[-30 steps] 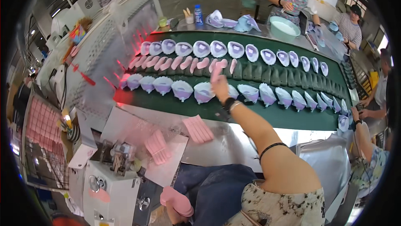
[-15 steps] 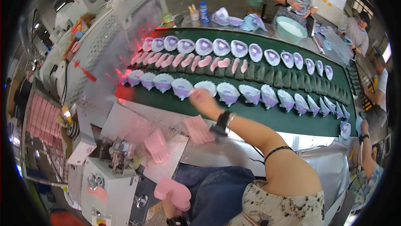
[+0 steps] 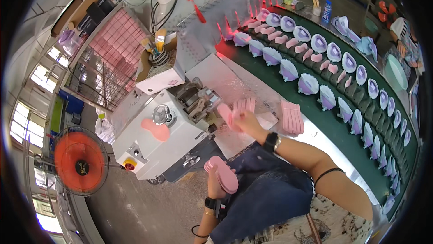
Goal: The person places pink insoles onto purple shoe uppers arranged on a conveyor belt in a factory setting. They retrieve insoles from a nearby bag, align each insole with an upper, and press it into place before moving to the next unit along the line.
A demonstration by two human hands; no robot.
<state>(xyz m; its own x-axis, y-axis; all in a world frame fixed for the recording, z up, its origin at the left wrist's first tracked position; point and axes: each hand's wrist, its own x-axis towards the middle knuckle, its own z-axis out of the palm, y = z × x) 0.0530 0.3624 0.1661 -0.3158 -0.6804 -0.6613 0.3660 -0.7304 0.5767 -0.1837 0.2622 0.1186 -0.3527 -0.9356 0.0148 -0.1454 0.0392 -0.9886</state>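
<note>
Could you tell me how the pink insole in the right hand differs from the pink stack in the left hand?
The insole in the right hand is a single piece, raised near the white machine and motion-blurred. The left hand grips a stack of several insoles, low over the lap and sharp. Both are pink and sole-shaped.

One orange fan [image 3: 80,166], one white machine [image 3: 158,135], two pink insole stacks [image 3: 292,116] on the table [image 3: 234,81].

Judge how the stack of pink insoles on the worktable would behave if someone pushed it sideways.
The stack of pink insoles is thin flat layers with edges showing, so it would probably shear and fan out. Each piece looks light and bendy, like the one in the right hand. Flat shapes should not roll.
</note>
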